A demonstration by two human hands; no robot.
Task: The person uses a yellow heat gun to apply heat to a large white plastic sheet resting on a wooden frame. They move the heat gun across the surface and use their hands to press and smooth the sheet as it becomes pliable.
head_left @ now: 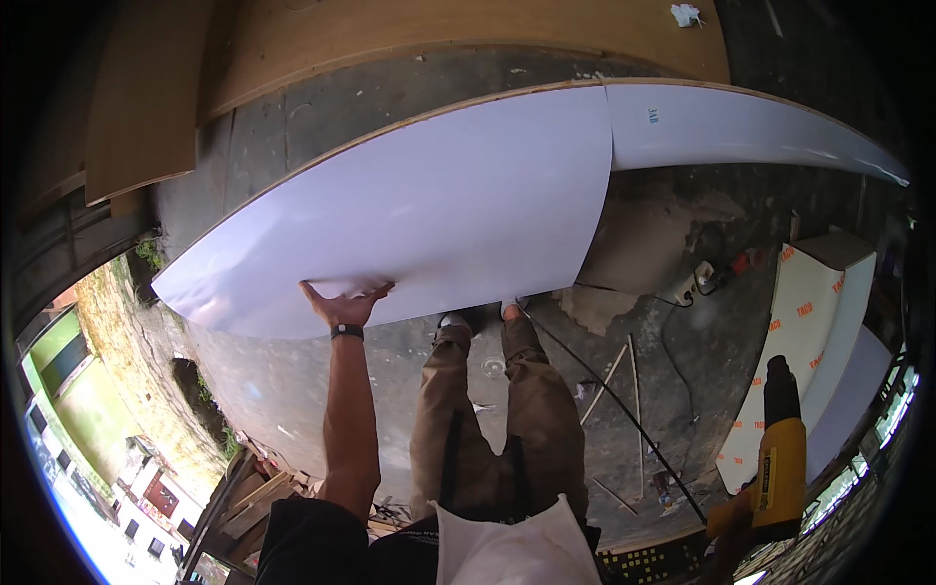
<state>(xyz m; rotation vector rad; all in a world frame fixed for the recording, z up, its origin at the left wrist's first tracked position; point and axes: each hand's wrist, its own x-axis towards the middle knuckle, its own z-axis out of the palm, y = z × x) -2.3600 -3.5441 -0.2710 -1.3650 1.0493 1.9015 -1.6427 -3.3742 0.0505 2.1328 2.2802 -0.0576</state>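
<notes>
A wide glossy white sheet (468,185) covers a long panel in front of me. My left hand (343,307) is on its near edge with thumb and fingers spread wide. A small rumpled patch shows between them. Low at the right, my right hand (741,514) grips a yellow heat gun (780,468), its black nozzle (779,382) pointing upward, away from the sheet. Shadow darkens that hand. From the gun's handle a black cord (624,408) runs across the floor toward my feet.
A second white strip (712,129) meets the sheet on the right. White boards with orange print (780,336) lean at right. A power strip (689,286), thin sticks (639,400) and cables lie on the floor. Brown boards (468,29) lie beyond, and scrap wood (258,507) is piled at lower left.
</notes>
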